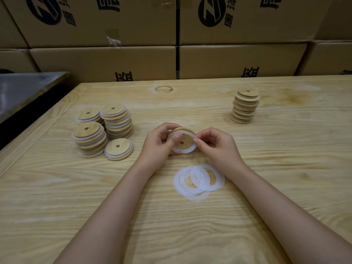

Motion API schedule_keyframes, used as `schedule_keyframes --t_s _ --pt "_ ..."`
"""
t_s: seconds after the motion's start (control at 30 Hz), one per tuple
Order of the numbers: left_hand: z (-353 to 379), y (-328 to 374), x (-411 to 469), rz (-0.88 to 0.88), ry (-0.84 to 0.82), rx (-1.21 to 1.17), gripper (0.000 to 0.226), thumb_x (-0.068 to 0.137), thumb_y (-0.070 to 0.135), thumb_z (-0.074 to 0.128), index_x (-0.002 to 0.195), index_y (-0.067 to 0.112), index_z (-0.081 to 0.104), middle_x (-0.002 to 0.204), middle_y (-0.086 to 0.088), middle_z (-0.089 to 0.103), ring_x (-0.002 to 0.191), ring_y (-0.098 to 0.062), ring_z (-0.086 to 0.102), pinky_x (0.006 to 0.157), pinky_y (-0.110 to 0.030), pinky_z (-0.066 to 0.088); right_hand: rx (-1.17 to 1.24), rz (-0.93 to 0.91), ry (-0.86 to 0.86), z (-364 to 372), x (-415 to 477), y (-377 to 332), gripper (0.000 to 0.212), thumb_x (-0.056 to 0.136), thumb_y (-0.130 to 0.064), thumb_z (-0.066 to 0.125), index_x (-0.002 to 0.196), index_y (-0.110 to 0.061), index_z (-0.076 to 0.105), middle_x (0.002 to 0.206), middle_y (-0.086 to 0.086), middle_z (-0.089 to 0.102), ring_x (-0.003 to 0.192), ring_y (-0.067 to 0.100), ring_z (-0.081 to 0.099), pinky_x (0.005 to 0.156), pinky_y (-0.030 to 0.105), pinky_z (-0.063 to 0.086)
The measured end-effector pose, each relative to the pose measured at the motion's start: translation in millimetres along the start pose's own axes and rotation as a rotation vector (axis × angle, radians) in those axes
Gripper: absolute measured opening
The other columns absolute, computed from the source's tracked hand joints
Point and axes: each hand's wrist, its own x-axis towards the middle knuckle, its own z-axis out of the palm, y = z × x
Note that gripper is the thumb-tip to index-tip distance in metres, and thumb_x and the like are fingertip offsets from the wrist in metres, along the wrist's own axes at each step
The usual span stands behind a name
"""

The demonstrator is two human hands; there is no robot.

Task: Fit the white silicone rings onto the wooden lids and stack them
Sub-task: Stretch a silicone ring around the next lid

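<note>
A person's left hand is gripping a round pale wooden lid with a small centre hole just above the light pine-grained table, fingers curled round its rim and thumb pressing on its face. The right hand is pinching the edge of a white silicone ring that is sitting round the lid, looser along the lower edge; whether it is fully seated cannot be told.

Near the wrists, a small heap of loose translucent white silicone rings is lying flat and overlapping on the table. To the left, three stacks of wooden lids with white rings showing between them are standing close together, with a single ringed lid lying just beside them. Well apart on the right, a leaning stack of bare wooden lids is standing alone.

Brown cardboard cartons with black printing are lining the far edge of the table, and a grey metal surface is showing at the left.
</note>
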Motion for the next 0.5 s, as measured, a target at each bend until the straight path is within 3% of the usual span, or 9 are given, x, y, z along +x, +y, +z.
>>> schedule_keyframes --t_s 0.1,0.2,0.37,0.5 --pt "-2.0 -1.5 0.4 -0.036 0.012 -0.077 0.013 0.09 0.008 0.059 0.093 0.02 0.063 0.093 -0.012 0.069 0.088 -0.025 0.068 0.066 -0.041 0.06 0.042 0.058 -0.017 0.9 0.5 -0.8 0.012 0.084 -0.009 0.07 0.078 -0.019 0.068 0.08 -0.003 0.073 0.081 0.01 0.069 0.075 0.021 0.053" --pt "-1.9 -0.7 -0.2 -0.065 0.007 -0.168 0.011 0.09 0.006 0.057 0.092 0.016 0.06 0.088 -0.01 0.069 0.083 -0.026 0.068 0.065 -0.042 0.06 0.058 0.071 0.006 2.0 -0.1 -3.2 0.011 0.085 -0.007 0.068 0.078 -0.016 0.068 0.077 -0.002 0.073 0.078 0.011 0.069 0.073 0.02 0.053" --pt "-2.5 0.5 -0.2 -0.085 0.025 -0.273 0.006 0.091 0.007 0.054 0.093 0.013 0.056 0.08 -0.004 0.072 0.078 -0.022 0.07 0.063 -0.041 0.06 -0.037 0.052 0.031 3.7 -1.1 -5.9 0.014 0.087 -0.009 0.066 0.077 -0.019 0.065 0.08 0.001 0.072 0.079 0.016 0.07 0.077 0.033 0.057" --pt "-2.1 -0.3 0.2 -0.104 0.007 -0.291 0.004 0.092 0.01 0.053 0.096 0.012 0.054 0.081 -0.006 0.071 0.08 -0.022 0.069 0.066 -0.042 0.06 -0.038 0.071 0.013 3.7 -0.9 -5.2 0.013 0.085 -0.011 0.068 0.075 -0.02 0.068 0.081 0.002 0.071 0.081 0.015 0.066 0.081 0.035 0.054"
